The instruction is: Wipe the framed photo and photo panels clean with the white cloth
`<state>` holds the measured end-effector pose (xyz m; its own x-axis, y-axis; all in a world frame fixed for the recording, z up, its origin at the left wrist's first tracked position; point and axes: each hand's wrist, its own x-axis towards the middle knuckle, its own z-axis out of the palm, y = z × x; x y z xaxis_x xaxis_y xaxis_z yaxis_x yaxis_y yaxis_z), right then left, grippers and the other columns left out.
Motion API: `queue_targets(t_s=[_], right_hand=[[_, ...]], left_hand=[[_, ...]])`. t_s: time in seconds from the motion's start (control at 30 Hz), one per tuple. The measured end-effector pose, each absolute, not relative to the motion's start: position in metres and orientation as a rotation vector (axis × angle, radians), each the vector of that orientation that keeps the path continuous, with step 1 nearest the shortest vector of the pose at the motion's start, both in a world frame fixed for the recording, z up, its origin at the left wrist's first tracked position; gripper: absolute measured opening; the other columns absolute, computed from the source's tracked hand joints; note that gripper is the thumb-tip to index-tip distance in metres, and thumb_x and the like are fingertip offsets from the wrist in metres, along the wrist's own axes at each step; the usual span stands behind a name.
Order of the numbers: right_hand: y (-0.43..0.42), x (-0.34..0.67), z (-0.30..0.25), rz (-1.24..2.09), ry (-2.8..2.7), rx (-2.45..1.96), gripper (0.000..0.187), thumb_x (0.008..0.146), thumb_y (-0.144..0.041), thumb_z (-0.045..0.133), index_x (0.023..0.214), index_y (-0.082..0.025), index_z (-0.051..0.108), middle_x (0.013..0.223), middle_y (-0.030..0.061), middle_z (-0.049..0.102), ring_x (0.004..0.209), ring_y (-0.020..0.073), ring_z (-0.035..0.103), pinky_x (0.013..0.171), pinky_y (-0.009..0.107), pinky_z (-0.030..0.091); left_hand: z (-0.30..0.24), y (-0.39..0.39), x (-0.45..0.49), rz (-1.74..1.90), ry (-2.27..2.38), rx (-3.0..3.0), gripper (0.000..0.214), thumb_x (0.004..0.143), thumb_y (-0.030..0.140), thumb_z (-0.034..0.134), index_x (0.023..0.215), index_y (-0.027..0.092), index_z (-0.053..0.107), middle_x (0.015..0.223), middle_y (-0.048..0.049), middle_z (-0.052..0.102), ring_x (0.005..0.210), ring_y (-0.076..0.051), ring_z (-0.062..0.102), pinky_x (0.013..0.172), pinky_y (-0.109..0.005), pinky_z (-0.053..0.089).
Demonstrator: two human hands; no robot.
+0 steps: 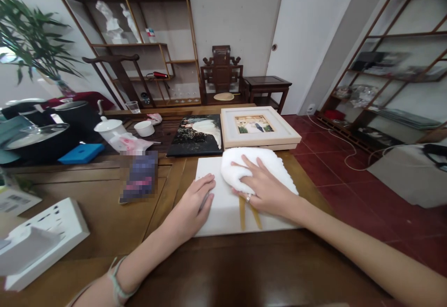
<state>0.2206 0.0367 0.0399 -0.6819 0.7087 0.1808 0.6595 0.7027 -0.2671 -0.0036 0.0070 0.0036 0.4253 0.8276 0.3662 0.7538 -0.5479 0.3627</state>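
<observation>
A white flat board (220, 214) lies on the wooden table (115, 223) in front of me. My right hand (263, 186) lies flat on a white cloth (258, 163) that rests on the board's far right part, fingers spread, a ring on one finger. My left hand (193, 204) rests on the board's left edge, fingers together and stretched out, holding it down. Two thin yellowish strips (248, 214) show on the board just below my right hand.
Behind the board lie a white framed photo (258, 128) and a dark picture print (199, 136). Pots, a white teapot (109, 128), a blue box (81, 153) and a white power strip (45, 232) stand at the left. Chairs and shelves line the back wall.
</observation>
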Motion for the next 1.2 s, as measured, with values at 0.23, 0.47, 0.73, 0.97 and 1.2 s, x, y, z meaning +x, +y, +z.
queue_targets(t_s=[0.23, 0.47, 0.73, 0.97, 1.2], right_hand=[[-0.002, 0.215, 0.04, 0.261, -2.785, -1.072, 0.029, 0.074, -0.009, 0.05, 0.097, -0.015, 0.066, 0.146, 0.0103, 0.032, 0.135, 0.0395, 0.007, 0.104, 0.065, 0.012], [-0.054, 0.229, 0.047, 0.571, -2.884, -0.914, 0.024, 0.075, -0.029, 0.062, 0.096, -0.02, 0.068, 0.147, 0.0068, 0.029, 0.134, 0.0433, 0.008, 0.103, 0.068, 0.011], [0.002, 0.228, 0.047, 0.59, -2.328, -1.238, 0.031, 0.095, -0.035, 0.036, 0.106, -0.021, 0.06, 0.13, 0.0062, 0.054, 0.133, 0.0265, 0.029, 0.107, 0.052, 0.025], [0.035, 0.201, 0.035, 0.262, -2.683, -1.137, 0.03, 0.08, -0.013, 0.047, 0.105, -0.017, 0.063, 0.144, 0.0093, 0.035, 0.136, 0.0374, 0.007, 0.1, 0.07, 0.009], [-0.033, 0.21, 0.032, 0.207, -2.845, -0.942, 0.022, 0.075, -0.015, 0.053, 0.089, -0.02, 0.068, 0.147, 0.0109, 0.03, 0.136, 0.0396, 0.004, 0.101, 0.069, 0.006]], left_hand=[[0.003, 0.007, -0.005, 0.783, 1.402, 2.538, 0.032, 0.09, 0.02, 0.038, 0.114, 0.008, 0.055, 0.126, -0.0185, 0.054, 0.122, -0.026, 0.048, 0.102, -0.046, 0.04], [0.004, 0.007, -0.005, 0.748, 1.398, 2.534, 0.033, 0.09, 0.02, 0.037, 0.115, 0.009, 0.055, 0.127, -0.0178, 0.054, 0.124, -0.027, 0.046, 0.102, -0.046, 0.04], [0.002, 0.007, -0.005, 0.797, 1.387, 2.535, 0.032, 0.09, 0.02, 0.037, 0.116, 0.011, 0.055, 0.127, -0.0171, 0.054, 0.123, -0.027, 0.047, 0.103, -0.047, 0.04], [0.002, 0.006, -0.004, 0.824, 1.394, 2.514, 0.03, 0.089, 0.019, 0.039, 0.114, 0.013, 0.056, 0.126, -0.0156, 0.055, 0.121, -0.026, 0.049, 0.101, -0.046, 0.041], [0.003, 0.007, -0.004, 0.807, 1.4, 2.52, 0.032, 0.09, 0.02, 0.038, 0.113, 0.007, 0.056, 0.126, -0.0191, 0.055, 0.121, -0.027, 0.049, 0.102, -0.046, 0.04]])
